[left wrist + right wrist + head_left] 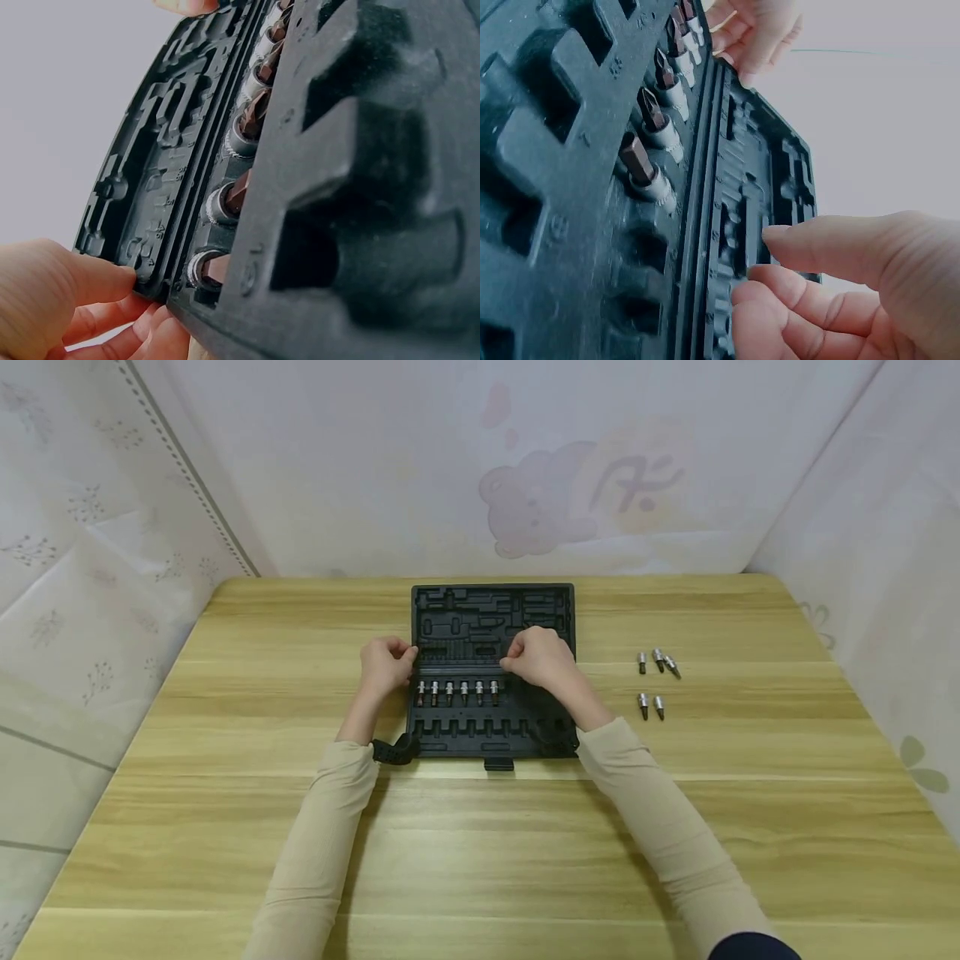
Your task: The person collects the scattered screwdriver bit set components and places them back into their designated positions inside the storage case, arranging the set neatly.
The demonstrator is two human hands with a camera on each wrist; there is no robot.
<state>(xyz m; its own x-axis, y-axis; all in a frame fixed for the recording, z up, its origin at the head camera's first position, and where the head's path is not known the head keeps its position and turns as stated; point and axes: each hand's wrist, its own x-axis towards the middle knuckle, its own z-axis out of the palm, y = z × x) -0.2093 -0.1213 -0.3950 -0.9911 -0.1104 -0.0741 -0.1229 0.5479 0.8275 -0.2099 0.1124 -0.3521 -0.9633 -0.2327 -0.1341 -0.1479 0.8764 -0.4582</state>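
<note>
A black plastic socket case [480, 747] lies open on the table. One row in its lower half holds several bit sockets [464, 692], silver at the base with dark tips. The left hand [385, 667] grips the case's left edge near the hinge; in the left wrist view its thumb [105, 279] lies on the lid's rim and the fingers are beneath. Over the hinge, just past the row's right end, is the right hand [542, 657]. Its thumb [832, 240] and loosely bent forefinger stand a little apart with nothing visible between them. Vacant slots show beside the hex bit socket [646, 172].
On the table right of the case lie several loose bit sockets, among them a pair [651, 707] nearer the front. The wooden table [465, 860] meets a pale patterned curtain [375, 468] at the back. A latch [498, 764] juts from the case's front.
</note>
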